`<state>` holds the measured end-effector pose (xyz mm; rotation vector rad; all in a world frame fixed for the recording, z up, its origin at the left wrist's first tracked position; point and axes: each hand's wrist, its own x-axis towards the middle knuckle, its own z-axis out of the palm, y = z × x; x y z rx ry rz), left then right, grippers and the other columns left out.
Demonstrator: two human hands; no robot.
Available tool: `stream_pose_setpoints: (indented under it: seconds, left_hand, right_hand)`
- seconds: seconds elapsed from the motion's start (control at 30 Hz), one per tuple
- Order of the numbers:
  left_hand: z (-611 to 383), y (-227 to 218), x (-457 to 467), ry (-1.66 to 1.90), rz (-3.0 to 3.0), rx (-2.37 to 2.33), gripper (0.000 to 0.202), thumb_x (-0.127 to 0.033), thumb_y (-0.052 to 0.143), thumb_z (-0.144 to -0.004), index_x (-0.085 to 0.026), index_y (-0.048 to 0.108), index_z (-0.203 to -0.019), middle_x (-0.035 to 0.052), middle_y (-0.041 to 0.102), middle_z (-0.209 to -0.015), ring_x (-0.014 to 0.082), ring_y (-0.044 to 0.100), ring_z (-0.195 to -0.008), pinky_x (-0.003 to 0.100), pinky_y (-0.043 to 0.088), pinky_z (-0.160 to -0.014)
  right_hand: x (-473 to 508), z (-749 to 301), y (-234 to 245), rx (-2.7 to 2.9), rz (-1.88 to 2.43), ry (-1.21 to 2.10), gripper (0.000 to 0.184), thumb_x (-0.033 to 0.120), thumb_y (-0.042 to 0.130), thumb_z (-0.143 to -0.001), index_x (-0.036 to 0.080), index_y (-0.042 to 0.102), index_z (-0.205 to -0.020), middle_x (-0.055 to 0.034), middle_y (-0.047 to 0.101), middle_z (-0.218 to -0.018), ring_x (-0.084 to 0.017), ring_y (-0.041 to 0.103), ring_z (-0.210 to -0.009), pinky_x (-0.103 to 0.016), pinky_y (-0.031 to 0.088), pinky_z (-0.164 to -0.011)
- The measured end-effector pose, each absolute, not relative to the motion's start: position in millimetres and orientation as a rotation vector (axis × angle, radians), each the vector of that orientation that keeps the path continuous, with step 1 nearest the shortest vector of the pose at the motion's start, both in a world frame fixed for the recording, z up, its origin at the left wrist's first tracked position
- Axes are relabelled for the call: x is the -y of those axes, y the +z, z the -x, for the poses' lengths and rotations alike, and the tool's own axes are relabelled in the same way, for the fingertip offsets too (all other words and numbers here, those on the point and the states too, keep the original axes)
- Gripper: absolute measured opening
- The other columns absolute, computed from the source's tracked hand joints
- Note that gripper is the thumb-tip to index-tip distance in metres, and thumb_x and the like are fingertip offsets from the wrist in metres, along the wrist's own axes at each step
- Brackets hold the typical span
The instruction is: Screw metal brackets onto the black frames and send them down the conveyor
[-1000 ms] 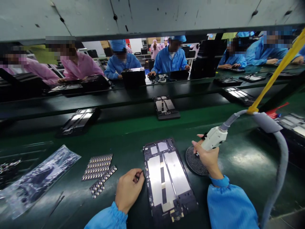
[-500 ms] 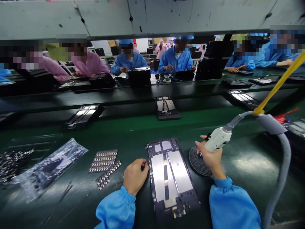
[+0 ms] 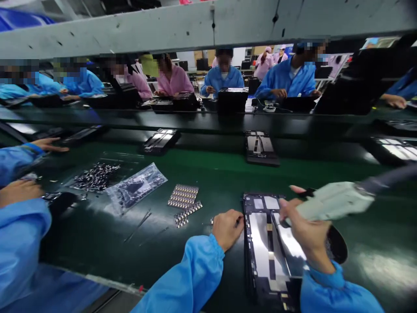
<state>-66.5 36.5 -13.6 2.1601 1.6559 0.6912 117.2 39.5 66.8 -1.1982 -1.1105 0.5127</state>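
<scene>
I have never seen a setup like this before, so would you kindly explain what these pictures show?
There is no robot here: a person works with two bare hands, and one camera, worn on the head, looks forward and down at them. The right hand grips a pale handheld tool with a grey cable, held over a flat dark-framed panel. The left hand is at the panel's left edge; whether it pinches anything is hidden. On the green bench, further left, are a gridded sheet of small parts, a clear plastic bag and a pile of small parts. Another person's hand shows at the left edge.
</scene>
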Motion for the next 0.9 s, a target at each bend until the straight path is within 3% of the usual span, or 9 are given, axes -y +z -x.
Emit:
stream_pose_setpoints:
  seconds: [0.17, 0.4, 0.57, 0.7, 0.9]
  left_hand:
    - [92, -20, -42, 0.9, -2.12, -1.715, 0.016, -0.02, 0.056, -0.088, -0.02, 0.07, -0.097, 0.0027, 0.071, -0.086, 0.015, 0.066, -0.07, 0.024, 0.05, -0.064]
    - [100, -16, -37, 1.281, -2.118, -1.495, 0.026, -0.024, 0.046, -0.096, -0.015, 0.065, -0.111, 0.0069, 0.069, -0.089, 0.0148, 0.066, -0.078, 0.025, 0.054, -0.072]
    - [89, -14, -25, 1.332, -2.181, -1.316, 0.027, -0.022, 0.041, -0.098, -0.015, 0.065, -0.107, 0.0076, 0.068, -0.09, 0.0144, 0.066, -0.082, 0.025, 0.056, -0.075]
    - [69, -23, -2, 1.192, -2.492, -0.914, 0.031, -0.016, 0.034, -0.097, -0.014, 0.063, -0.108, 0.008, 0.071, -0.099, 0.014, 0.066, -0.09, 0.025, 0.054, -0.081]
    - [40, -36, 24, 1.25, -2.689, -0.674, 0.021, -0.026, 0.046, -0.098, -0.02, 0.065, -0.096, -0.0002, 0.073, -0.089, 0.0109, 0.066, -0.076, 0.025, 0.045, -0.059]
  right_hand:
    - [-52, -86, 51, 1.22, 1.169, 0.667, 0.029, 0.025, 0.07, -0.075, 0.016, 0.06, -0.101, 0.0075, 0.055, -0.046, -0.014, 0.052, -0.041, -0.032, 0.047, -0.054]
    - [-56, -89, 43, 1.229, 1.196, 0.677, 0.037, 0.026, 0.071, -0.075, 0.014, 0.059, -0.107, 0.0076, 0.055, -0.047, -0.014, 0.051, -0.039, -0.031, 0.045, -0.05]
    - [-53, -90, 47, 1.231, 1.185, 0.626, 0.037, 0.026, 0.074, -0.075, 0.014, 0.059, -0.105, 0.0072, 0.056, -0.046, -0.015, 0.052, -0.04, -0.035, 0.048, -0.057]
    - [-51, -81, 54, 1.234, 1.15, 0.61, 0.037, 0.026, 0.074, -0.076, 0.015, 0.058, -0.107, 0.0075, 0.056, -0.047, -0.014, 0.051, -0.04, -0.035, 0.047, -0.058]
    - [-56, -54, 54, 1.255, 1.126, 0.768, 0.037, 0.025, 0.072, -0.076, 0.014, 0.057, -0.108, 0.0079, 0.054, -0.046, -0.012, 0.05, -0.039, -0.028, 0.043, -0.05]
